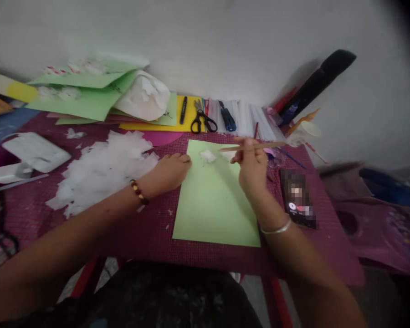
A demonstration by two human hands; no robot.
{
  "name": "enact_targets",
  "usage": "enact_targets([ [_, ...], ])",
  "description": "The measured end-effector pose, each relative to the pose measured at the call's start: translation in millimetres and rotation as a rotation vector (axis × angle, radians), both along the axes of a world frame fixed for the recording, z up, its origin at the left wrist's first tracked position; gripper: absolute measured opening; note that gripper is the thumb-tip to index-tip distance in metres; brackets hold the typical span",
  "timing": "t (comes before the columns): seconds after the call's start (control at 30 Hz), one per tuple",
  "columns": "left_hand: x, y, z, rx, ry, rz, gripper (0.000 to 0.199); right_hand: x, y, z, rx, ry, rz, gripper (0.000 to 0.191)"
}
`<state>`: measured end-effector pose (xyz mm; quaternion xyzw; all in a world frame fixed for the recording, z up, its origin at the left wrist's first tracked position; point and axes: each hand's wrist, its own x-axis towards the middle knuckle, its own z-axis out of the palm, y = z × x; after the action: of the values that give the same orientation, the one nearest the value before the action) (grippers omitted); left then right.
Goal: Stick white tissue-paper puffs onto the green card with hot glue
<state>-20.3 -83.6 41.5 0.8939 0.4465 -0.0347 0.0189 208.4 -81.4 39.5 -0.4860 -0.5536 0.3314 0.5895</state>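
A light green sheet (215,205) lies on the dark red table, with a small white tissue clump (208,156) near its top and another white patch (228,155) beside my right fingers. My right hand (252,166) holds a thin pale wooden stick (273,145) between thumb and fingers; its tip points left over the sheet, close to the clump. My left hand (171,172) rests at the sheet's upper left edge, palm down with the fingers out, and holds nothing. Left of it spreads a big pile of white tissue pieces (102,168).
Scissors (202,120), a marker (183,110) and a blue-black cutter (227,117) lie along the back. Green papers (85,102) are stacked at the back left. A phone (298,198) lies right of my right wrist. A white device (37,150) sits at the left.
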Motion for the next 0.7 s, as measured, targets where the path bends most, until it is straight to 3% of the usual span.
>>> enact_targets([
  [0.07, 0.1, -19.3, -1.6, 0.047, 0.019, 0.007, 0.038, 3.5, -4.1, 7.8, -0.037, 0.244, -0.016, 0.030],
  [0.13, -3.1, -41.7, -2.5, 0.054, -0.024, -0.062, 0.034, 7.0, -10.0, 6.5, -0.160, 0.411, 0.052, 0.021],
  [0.23, -18.0, -67.8, 2.6, -0.057, -0.170, -0.158, 0.023, 11.3, -19.7, -8.0, -0.390, 0.482, 0.141, 0.019],
  [0.3, -36.2, -68.3, 11.2, -0.100, -0.264, -0.097, 0.022, 12.3, -24.6, -19.2, -0.458, 0.492, 0.146, 0.021],
  [0.37, -58.8, -51.4, 21.2, -0.060, -0.330, 0.081, 0.022, 12.0, -27.5, -27.5, -0.483, 0.493, 0.143, 0.021],
  [0.47, -90.1, -6.2, 31.7, -0.076, -0.451, 0.371, 0.017, 10.8, -29.7, -33.6, -0.485, 0.456, 0.175, 0.019],
  [0.57, -107.1, 35.1, 32.1, -0.094, -0.433, 0.447, 0.018, 10.7, -31.6, -35.4, -0.451, 0.393, 0.225, 0.019],
  [0.7, -109.2, 61.1, 21.3, -0.201, -0.342, 0.433, 0.015, 10.4, -32.9, -35.5, -0.414, 0.376, 0.225, 0.018],
])
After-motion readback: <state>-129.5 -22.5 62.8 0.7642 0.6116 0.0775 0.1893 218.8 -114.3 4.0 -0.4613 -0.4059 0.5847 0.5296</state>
